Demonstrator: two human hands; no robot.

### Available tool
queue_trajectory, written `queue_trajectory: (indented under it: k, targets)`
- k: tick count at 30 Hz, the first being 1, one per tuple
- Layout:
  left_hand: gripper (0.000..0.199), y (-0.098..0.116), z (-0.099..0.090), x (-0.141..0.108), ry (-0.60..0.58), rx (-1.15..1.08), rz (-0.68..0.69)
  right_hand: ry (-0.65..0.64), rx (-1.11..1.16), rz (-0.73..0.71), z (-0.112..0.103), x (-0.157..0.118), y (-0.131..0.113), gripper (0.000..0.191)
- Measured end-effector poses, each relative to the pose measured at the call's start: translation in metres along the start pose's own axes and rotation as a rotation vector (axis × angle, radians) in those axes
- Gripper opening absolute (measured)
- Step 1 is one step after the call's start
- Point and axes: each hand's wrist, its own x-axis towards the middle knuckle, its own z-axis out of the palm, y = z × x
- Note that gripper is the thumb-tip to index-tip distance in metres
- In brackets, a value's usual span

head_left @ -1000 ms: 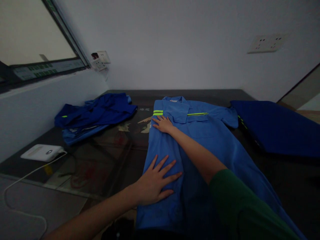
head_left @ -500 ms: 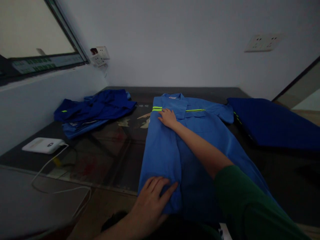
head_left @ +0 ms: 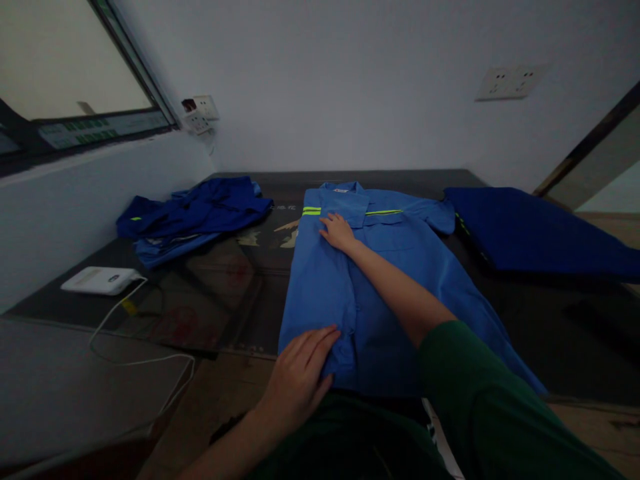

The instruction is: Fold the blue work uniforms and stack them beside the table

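Note:
A blue work shirt (head_left: 390, 267) with yellow-green stripes lies on the dark table (head_left: 210, 300), its collar towards the wall. Its left side is folded inward, with the sleeve lying lengthwise down the front. My right hand (head_left: 337, 233) rests flat on the folded part just below the stripe, fingers spread. Near the front edge, my left hand (head_left: 303, 367) lies on the lower end of the folded sleeve, fingers stretched out and thumb apart. The sleeve on the right side still reaches outward.
A heap of blue garments (head_left: 200, 213) lies at the back left. A darker blue folded garment (head_left: 530, 233) is on the right. At the left, a white device (head_left: 103, 280) trails a white cable (head_left: 113, 313) over the table edge. Wall sockets (head_left: 510, 83) are behind.
My left hand has slid slightly up the sleeve, its fingers now closer together. The right hand stays on the shirt near the stripe. The view has shifted a little.

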Motion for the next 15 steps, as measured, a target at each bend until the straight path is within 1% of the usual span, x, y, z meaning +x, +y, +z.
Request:
queue_trajectory:
  k: [2, 4, 6, 8, 9, 11, 15]
  targets:
    - [0.067, 0.009, 0.005, 0.001, -0.029, 0.048, -0.053, -0.004, 0.004, 0.001, 0.002, -0.001, 0.001, 0.049]
    - [0.065, 0.015, 0.012, 0.002, -0.001, 0.085, -0.111, 0.0, 0.01, 0.004, 0.004, -0.002, 0.001, 0.048]
    - [0.053, 0.015, 0.018, 0.005, 0.045, 0.098, -0.154, 0.012, 0.024, -0.008, 0.006, -0.002, 0.001, 0.047]
    - [0.039, 0.012, 0.02, 0.008, 0.091, 0.075, -0.155, 0.017, 0.05, -0.033, 0.007, -0.003, 0.0, 0.046]
    - [0.034, 0.01, 0.019, 0.01, 0.114, 0.055, -0.133, 0.017, 0.066, -0.038, 0.008, -0.003, 0.0, 0.046]
    - [0.029, 0.006, 0.011, 0.012, 0.162, 0.028, -0.048, 0.022, 0.095, -0.029, 0.009, -0.004, 0.0, 0.046]
    - [0.03, 0.006, -0.011, 0.014, 0.217, 0.025, 0.15, 0.039, 0.104, -0.001, 0.01, -0.005, 0.0, 0.044]
